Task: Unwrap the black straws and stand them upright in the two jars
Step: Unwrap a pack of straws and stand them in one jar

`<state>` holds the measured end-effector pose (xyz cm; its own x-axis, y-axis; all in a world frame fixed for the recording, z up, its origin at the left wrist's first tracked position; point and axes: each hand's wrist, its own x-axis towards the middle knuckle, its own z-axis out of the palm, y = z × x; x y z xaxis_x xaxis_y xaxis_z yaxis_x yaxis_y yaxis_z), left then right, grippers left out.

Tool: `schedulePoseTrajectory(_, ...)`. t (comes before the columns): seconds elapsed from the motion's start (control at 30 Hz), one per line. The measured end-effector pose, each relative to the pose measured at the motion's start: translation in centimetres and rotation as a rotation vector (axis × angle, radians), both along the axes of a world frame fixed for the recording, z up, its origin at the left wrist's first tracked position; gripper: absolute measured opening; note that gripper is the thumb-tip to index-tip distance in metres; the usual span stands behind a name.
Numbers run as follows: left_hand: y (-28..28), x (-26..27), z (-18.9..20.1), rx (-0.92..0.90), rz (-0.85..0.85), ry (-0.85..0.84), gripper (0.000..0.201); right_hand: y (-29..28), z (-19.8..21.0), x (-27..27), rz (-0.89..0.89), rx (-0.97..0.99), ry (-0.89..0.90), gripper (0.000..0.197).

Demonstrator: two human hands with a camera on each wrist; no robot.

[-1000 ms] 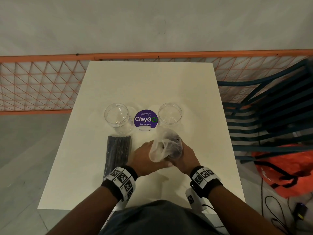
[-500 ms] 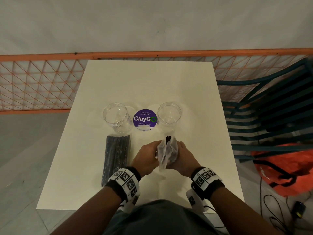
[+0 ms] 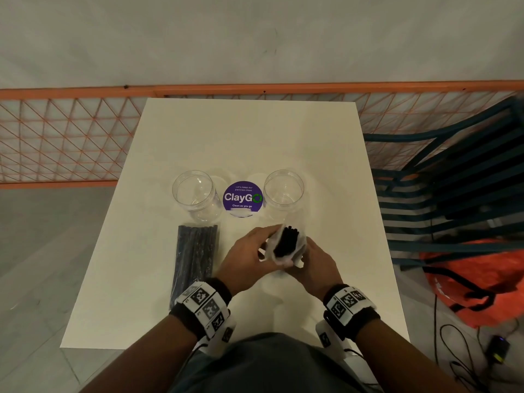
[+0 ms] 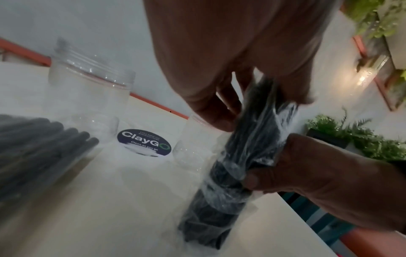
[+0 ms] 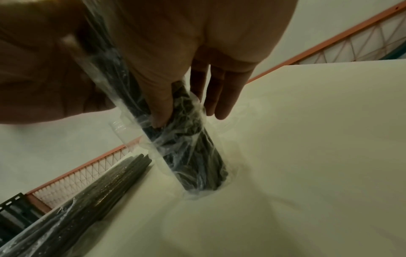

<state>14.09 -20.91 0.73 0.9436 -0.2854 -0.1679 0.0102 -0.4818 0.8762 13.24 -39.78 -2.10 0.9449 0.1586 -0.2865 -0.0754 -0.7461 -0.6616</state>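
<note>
A bundle of black straws (image 3: 286, 241) in clear plastic wrap stands on end on the white table (image 3: 255, 137), its bare tips poking out of the wrap's top. My left hand (image 3: 256, 249) pinches the wrap from the left, and in the left wrist view its fingers (image 4: 219, 111) curl at the bundle (image 4: 239, 167). My right hand (image 3: 310, 258) grips the bundle from the right, thumb pressed on the wrap (image 5: 186, 147). Two clear jars stand open behind, the left jar (image 3: 195, 194) and the right jar (image 3: 283, 191). A second wrapped straw pack (image 3: 195, 256) lies flat at the left.
A round purple ClayGo sticker (image 3: 243, 198) lies between the jars. An orange mesh fence (image 3: 56, 137) runs behind the table. To the right stand a dark slatted chair (image 3: 439, 194) and an orange bag (image 3: 467, 279) on the floor with cables.
The wrap, puffed loosely over the straws a second ago, has been pushed down. The straw tips now stick out of its top, and both hands sit lower on the bundle.
</note>
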Motion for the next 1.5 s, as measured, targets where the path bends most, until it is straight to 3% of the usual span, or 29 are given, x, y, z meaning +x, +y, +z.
schedulePoseTrajectory(0.1, 0.2, 0.3, 0.0, 0.11, -0.017, -0.045, 0.058, 0.1, 0.1, 0.2, 0.021, -0.041, -0.016, 0.064)
schedulePoseTrajectory(0.2, 0.3, 0.6, 0.1, 0.114, -0.03, -0.068, 0.05, 0.2, 0.4, 0.3, 0.033, 0.145, -0.032, 0.085)
schedulePoseTrajectory(0.27, 0.3, 0.7, 0.4, 0.087, -0.028, -0.09, 0.046, 0.4, 0.8, 0.2, 0.011, 0.175, -0.035, 0.082)
schedulePoseTrajectory(0.37, 0.6, 0.4, 0.9, -0.18, -0.009, 0.101, 0.06, 0.3, 0.9, 0.1, -0.064, 0.2, -0.044, 0.069)
schedulePoseTrajectory(0.43, 0.6, 0.2, 1.1, -0.255, -0.015, 0.145, 0.067, 0.1, 0.6, 0.1, -0.083, 0.259, -0.034, 0.066)
schedulePoseTrajectory(0.6, 1.1, 0.1, 0.0, -0.115, -0.042, 0.123, 0.075, -0.2, -0.1, 0.1, -0.008, 0.246, -0.045, 0.06)
schedulePoseTrajectory(0.77, 1.3, -0.2, -1.4, 0.007, -0.066, 0.081, 0.061, -0.3, -0.7, 0.0, 0.058, 0.187, 0.043, 0.066)
schedulePoseTrajectory(0.93, 1.1, -0.7, -2.1, 0.368, -0.133, -0.072, 0.065, 0.1, -1.3, 0.0, 0.103, 0.01, 0.04, 0.067)
schedulePoseTrajectory(1.07, 0.6, -0.7, -2.0, 0.229, -0.063, 0.01, 0.06, 0.6, -1.5, 0.2, 0.077, -0.007, 0.118, 0.065)
schedulePoseTrajectory(1.2, 0.4, -0.9, -2.0, 0.022, -0.073, 0.144, 0.076, 0.4, -2.7, 0.1, -0.031, 0.056, 0.182, 0.08)
schedulePoseTrajectory(1.37, -0.1, -0.9, -2.9, 0.15, -0.027, 0.076, 0.068, 0.3, -3.0, 0.2, -0.023, 0.037, 0.205, 0.069)
schedulePoseTrajectory(1.5, -0.6, -0.9, -3.5, 0.199, 0.002, 0.026, 0.06, 0.2, -2.5, 0.0, -0.044, 0.091, 0.229, 0.077)
